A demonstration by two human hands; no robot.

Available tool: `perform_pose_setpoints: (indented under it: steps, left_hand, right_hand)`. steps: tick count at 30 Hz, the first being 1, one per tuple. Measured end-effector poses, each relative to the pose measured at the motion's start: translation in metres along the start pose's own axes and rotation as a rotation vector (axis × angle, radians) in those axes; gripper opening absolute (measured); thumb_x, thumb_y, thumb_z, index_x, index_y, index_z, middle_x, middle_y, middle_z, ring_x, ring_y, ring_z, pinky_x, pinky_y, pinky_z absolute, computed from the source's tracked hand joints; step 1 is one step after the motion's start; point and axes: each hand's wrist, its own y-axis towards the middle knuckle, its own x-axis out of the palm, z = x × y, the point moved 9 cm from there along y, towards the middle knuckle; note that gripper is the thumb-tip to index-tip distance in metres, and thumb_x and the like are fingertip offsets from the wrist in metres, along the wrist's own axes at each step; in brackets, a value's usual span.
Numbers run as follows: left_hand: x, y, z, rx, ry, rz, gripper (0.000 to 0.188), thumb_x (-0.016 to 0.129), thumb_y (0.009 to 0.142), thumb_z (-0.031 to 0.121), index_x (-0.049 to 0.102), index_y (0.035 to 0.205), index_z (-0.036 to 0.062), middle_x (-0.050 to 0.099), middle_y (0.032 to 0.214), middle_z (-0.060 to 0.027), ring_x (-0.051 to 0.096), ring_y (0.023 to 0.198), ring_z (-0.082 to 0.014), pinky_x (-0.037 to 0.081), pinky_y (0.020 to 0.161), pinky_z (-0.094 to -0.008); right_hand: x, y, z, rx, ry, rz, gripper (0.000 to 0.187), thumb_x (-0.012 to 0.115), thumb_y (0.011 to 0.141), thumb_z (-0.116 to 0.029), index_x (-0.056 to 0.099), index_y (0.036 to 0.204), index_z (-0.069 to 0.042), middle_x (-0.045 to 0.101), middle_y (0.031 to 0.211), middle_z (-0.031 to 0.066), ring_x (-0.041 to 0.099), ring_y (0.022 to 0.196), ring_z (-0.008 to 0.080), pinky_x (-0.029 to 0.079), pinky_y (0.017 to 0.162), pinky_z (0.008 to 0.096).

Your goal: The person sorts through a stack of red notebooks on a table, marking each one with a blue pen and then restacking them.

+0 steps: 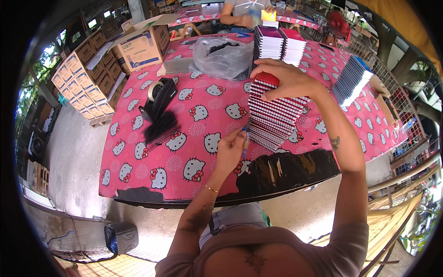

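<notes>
A tall stack of red wire-bound notebooks (277, 113) stands in front of me, its bound edges toward me. My right hand (290, 79) curves over the top of it, thumb on the near side and fingers reaching to the far left corner. My left hand (232, 147) is closed around a slim blue-handled tool (246, 135) at the stack's lower left edge; its exact kind is hard to make out. Left of that hand lies a pile of black binding wires (162, 128), beside a black tape dispenser (159, 97) with a roll of tape.
A clear plastic bag (222, 59) with dark contents lies farther back. Behind the stack stand dark purple and red notebooks (268, 44); blue ones (353, 81) stand at right. Cartons (87, 76) are piled at left beyond the pink table (184, 152). Another person (240, 16) works opposite.
</notes>
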Motion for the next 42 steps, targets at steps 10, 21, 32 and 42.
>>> perform_pose_setpoints:
  steps: [10,21,32,42]
  left_hand:
    - [0.001,-0.006,-0.001,0.148,0.252,0.111,0.043,0.054,0.093,0.025,0.05,0.121,-0.0076,0.065,0.09,-0.0141,0.068,0.074,-0.0265,0.057,0.072,-0.0352]
    - [0.009,0.0,-0.04,-0.255,-0.406,-0.022,0.034,0.05,0.095,0.017,0.054,0.119,-0.0071,0.066,0.087,-0.0104,0.064,0.071,-0.0213,0.053,0.069,-0.0327]
    - [0.026,-0.008,-0.063,-0.501,-0.755,-0.063,0.036,0.051,0.095,0.024,0.054,0.115,-0.0054,0.065,0.089,-0.0126,0.065,0.07,-0.0233,0.057,0.067,-0.0349]
    - [0.025,-0.008,-0.073,-0.407,-0.613,-0.076,0.033,0.051,0.094,0.022,0.056,0.111,-0.0065,0.066,0.088,-0.012,0.068,0.073,-0.0219,0.058,0.065,-0.0322]
  right_hand:
    - [-0.001,0.0,-0.002,0.005,-0.002,-0.006,0.058,0.073,0.066,-0.04,0.057,0.118,-0.018,0.042,0.14,0.0138,0.044,0.126,0.0313,0.037,0.102,0.0371]
    - [-0.001,0.001,-0.002,-0.006,-0.002,-0.01,0.059,0.074,0.066,-0.04,0.057,0.118,-0.018,0.042,0.141,0.0138,0.044,0.127,0.0314,0.037,0.102,0.0372]
    - [-0.001,0.0,-0.002,0.001,-0.003,-0.002,0.058,0.074,0.065,-0.038,0.058,0.117,-0.018,0.042,0.141,0.0134,0.044,0.127,0.0308,0.038,0.101,0.0374]
    - [-0.001,0.0,0.001,-0.003,-0.01,0.009,0.057,0.074,0.066,-0.039,0.058,0.117,-0.019,0.042,0.141,0.0134,0.044,0.126,0.031,0.037,0.102,0.0372]
